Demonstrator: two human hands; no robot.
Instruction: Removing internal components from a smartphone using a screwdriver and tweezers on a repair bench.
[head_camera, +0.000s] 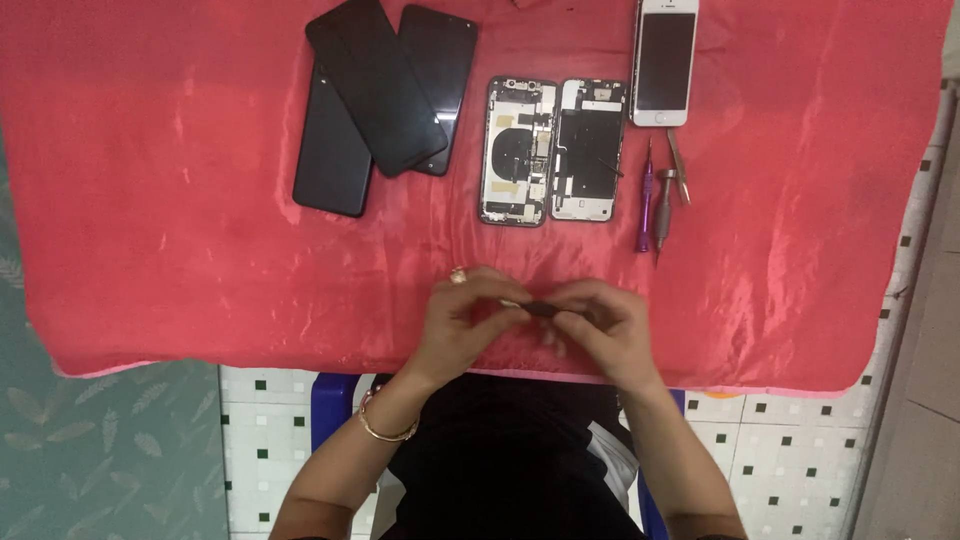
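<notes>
My left hand (462, 318) and my right hand (603, 325) meet over the near edge of a red cloth (170, 200). Together they pinch a small dark part (541, 308) between their fingertips. The left hand wears a ring, and a gold bangle sits on its wrist. Beyond the hands lie two opened phone bodies with their insides showing, one (517, 151) to the left and one (589, 150) to the right. They lie side by side, apart from my hands.
Three dark phone screens (385, 90) are stacked at the back left. A white phone (664, 62) lies at the back right. A purple screwdriver (645, 200), a grey screwdriver (662, 205) and tweezers (678, 165) lie beside the opened phones. White tiled floor shows below the cloth.
</notes>
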